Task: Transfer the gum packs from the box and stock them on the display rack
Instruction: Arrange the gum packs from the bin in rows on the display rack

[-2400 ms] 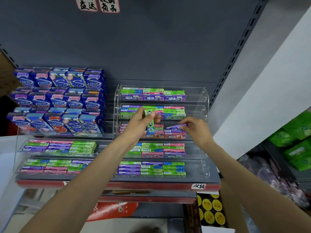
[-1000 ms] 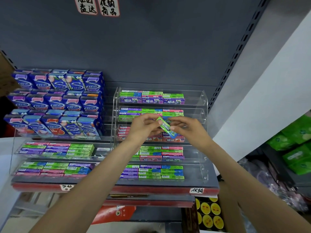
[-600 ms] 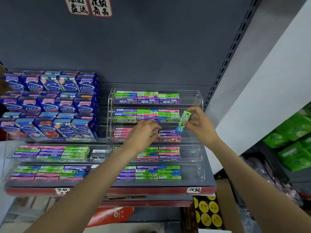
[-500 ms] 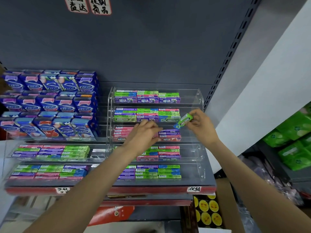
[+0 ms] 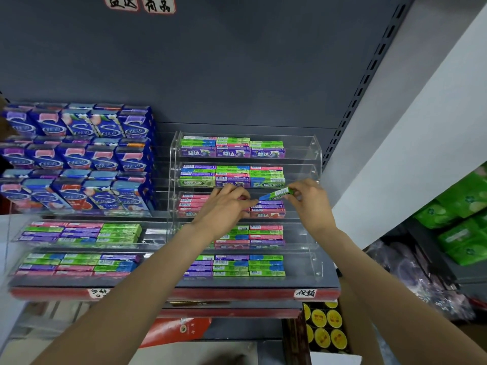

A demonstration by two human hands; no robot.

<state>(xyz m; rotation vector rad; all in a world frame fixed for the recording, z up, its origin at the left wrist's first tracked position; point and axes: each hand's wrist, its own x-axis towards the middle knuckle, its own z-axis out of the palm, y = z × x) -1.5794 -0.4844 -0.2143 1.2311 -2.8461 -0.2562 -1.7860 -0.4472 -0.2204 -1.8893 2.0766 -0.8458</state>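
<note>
Green-and-blue gum pack (image 5: 276, 194), right of frame centre, is pinched at its right end by the right hand (image 5: 311, 204), before the clear acrylic display rack (image 5: 315, 154); the left hand (image 5: 224, 209) is curled upon third-tier packs.

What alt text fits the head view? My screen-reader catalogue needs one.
A right hand pinches a green gum pack over the third tier of a clear acrylic display rack of gum, while the left hand rests on that tier's packs. Blue cartons are stacked to the left.
</note>
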